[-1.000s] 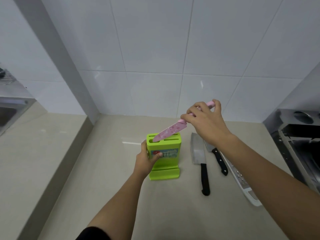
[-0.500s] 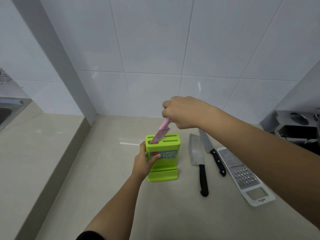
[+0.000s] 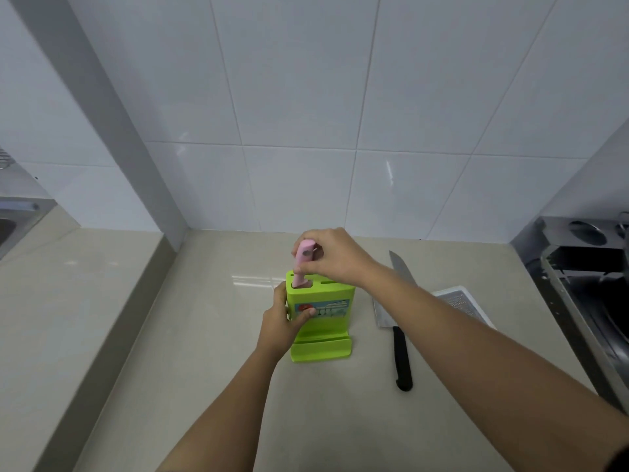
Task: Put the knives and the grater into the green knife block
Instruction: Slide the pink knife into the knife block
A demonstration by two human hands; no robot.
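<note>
The green knife block (image 3: 323, 298) stands upright on the beige counter. My left hand (image 3: 280, 323) grips its left side. A pink knife (image 3: 303, 264) stands in the block's left slot, blade hidden inside, only the handle showing. My right hand (image 3: 332, 257) holds that handle from the right. To the right of the block lie a cleaver with a black handle (image 3: 401, 356) and a pointed knife (image 3: 400, 267), both partly hidden by my right forearm. The white grater (image 3: 461, 301) lies beyond them, also partly covered.
A white tiled wall rises behind the counter (image 3: 204, 352). A steel stove top (image 3: 585, 301) sits at the right edge. A raised counter with a sink corner (image 3: 13, 219) is at the far left.
My right hand swung the pink knife from slanted to upright and pushed its blade down into the block's left slot. My left hand stayed on the block.
</note>
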